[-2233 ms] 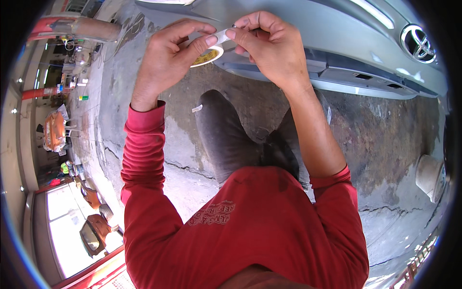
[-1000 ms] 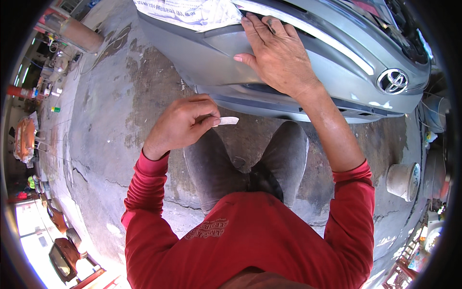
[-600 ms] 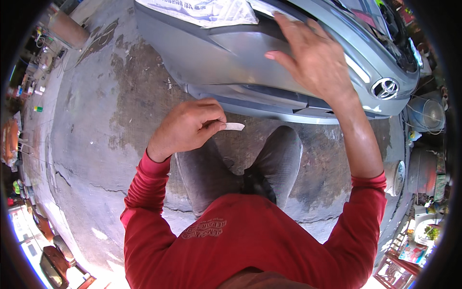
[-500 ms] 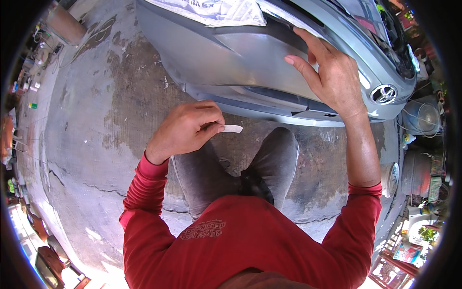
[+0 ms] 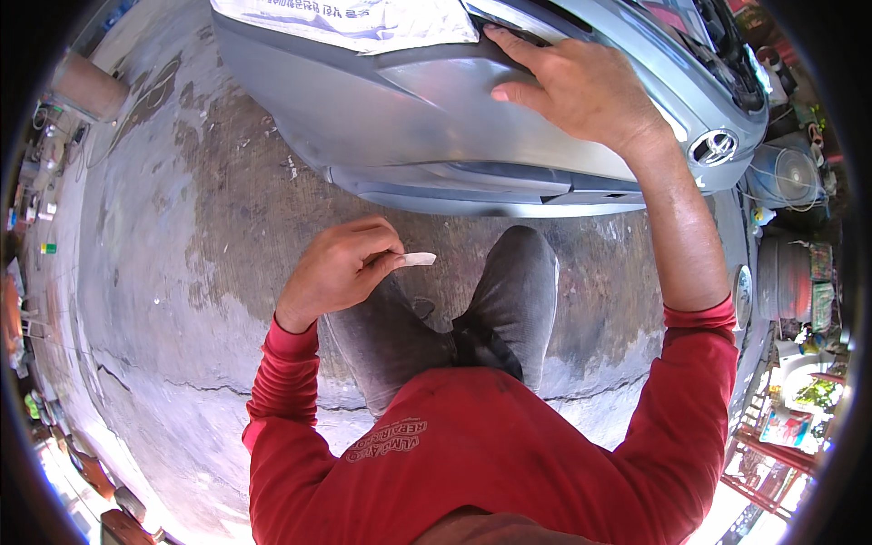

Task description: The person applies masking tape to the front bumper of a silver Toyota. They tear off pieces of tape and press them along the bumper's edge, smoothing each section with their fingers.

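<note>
Pinches a short strip of white tape (image 5: 419, 260) between the thumb and curled fingers of the left hand (image 5: 345, 268), in front of the left leg in gray trousers (image 5: 386, 336) and well apart from the car. Points the free end of the strip to the right, almost level and slightly curved. Holds the right hand (image 5: 595, 95) over the upper part of the gray front bumper (image 5: 363, 109), back of the hand up, with thumb and index finger spread apart. Places the index fingertip just beside the lower right corner of a printed paper sheet (image 5: 363, 23) laid along the car's upper edge; cannot tell from here whether pressing or merely resting. Hides the other fingers of that hand from sight. Wears a red shirt (image 5: 472, 427) with bare forearms, knees bent over a stained, cracked concrete floor (image 5: 245, 272). Beside the right wrist, on the car's nose, a round chrome emblem (image 5: 713, 147). Past the right sleeve, part of a white bucket (image 5: 744, 298); at far left, a small green-and-yellow box (image 5: 48, 248).
</note>
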Demonstrator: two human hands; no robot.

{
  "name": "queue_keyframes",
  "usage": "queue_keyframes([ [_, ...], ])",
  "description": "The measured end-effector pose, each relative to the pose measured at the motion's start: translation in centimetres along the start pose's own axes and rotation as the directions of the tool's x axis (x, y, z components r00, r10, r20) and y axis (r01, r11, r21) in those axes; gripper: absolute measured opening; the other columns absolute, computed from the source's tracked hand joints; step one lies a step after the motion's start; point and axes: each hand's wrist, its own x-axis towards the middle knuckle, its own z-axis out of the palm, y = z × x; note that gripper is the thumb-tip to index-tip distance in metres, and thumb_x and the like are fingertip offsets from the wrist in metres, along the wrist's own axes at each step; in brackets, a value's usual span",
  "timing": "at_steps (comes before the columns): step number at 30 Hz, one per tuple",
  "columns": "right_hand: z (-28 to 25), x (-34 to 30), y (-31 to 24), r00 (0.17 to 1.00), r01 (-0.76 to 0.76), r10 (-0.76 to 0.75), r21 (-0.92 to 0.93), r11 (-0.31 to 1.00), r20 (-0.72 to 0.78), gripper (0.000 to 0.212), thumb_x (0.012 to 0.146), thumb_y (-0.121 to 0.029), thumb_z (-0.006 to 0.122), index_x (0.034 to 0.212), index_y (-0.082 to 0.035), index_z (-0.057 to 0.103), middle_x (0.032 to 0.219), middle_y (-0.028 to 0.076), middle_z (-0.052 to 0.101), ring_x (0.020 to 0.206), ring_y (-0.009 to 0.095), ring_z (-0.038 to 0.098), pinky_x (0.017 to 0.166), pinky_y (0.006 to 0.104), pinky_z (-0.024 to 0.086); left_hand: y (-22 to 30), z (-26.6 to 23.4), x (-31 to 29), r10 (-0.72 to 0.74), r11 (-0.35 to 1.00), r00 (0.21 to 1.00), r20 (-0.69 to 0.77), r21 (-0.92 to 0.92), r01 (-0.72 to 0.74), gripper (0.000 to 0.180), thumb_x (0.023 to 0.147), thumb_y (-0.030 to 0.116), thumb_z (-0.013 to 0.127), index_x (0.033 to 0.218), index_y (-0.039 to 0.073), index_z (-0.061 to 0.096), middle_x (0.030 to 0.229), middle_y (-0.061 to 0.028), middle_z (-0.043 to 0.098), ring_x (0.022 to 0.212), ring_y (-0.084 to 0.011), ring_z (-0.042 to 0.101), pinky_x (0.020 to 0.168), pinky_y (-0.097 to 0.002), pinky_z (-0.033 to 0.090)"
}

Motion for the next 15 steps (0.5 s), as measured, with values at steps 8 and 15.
queue_keyframes([
  [8,-1.8,-5.8,2.7,0.998,-0.037,0.041,0.081,0.996,-0.05,0.058,0.1,-0.05,0.064,0.143,-0.012,0.063,0.076,0.019,0.073,0.076,0.039,0.073,0.071,0.0489,0.057,0.9,-0.8,0.3,-0.005,1.0,0.997,-0.074,0.01,0.006,0.009,0.087,-0.004,0.076,0.092,0.0,0.069,0.087,-0.0068,0.067,0.067,-0.0179,0.061,0.058,-0.0321,0.045],
  [15,0.3,-0.6,-1.7,0.994,-0.084,0.097,0.239,0.967,-0.043,0.068,0.095,-0.048,0.071,0.15,-0.011,0.055,0.08,0.02,0.073,0.076,0.042,0.073,0.071,0.0507,0.057,4.9,0.3,3.6,0.11,0.993,0.994,-0.014,0.044,-0.11,0.009,0.088,-0.004,0.076,0.093,-0.001,0.07,0.088,-0.0061,0.068,0.072,-0.016,0.062,0.06,-0.0302,0.046],
])
